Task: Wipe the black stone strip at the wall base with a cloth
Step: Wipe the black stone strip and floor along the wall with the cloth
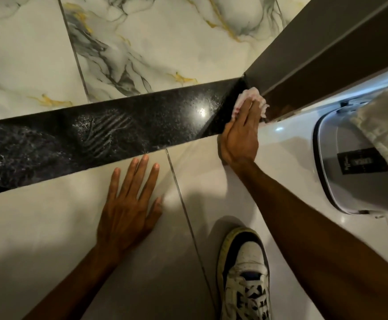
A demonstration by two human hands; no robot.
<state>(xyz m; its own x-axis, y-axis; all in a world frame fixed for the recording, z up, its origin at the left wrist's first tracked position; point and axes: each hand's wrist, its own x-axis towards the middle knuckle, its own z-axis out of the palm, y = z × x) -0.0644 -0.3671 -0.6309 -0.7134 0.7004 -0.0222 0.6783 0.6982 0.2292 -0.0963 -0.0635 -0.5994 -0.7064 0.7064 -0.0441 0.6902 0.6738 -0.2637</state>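
A glossy black stone strip runs across the view at the foot of the marble wall, with wet smears on it. At its right end, in the corner, my right hand presses a white cloth with pink marks flat against the stone, fingers laid over it. My left hand rests palm down with fingers spread on the pale floor tile just below the strip, holding nothing.
A brown door frame or panel meets the strip at the corner. A grey and white appliance with a towel draped over it stands on the right. My white sneaker is planted on the floor tile near the bottom.
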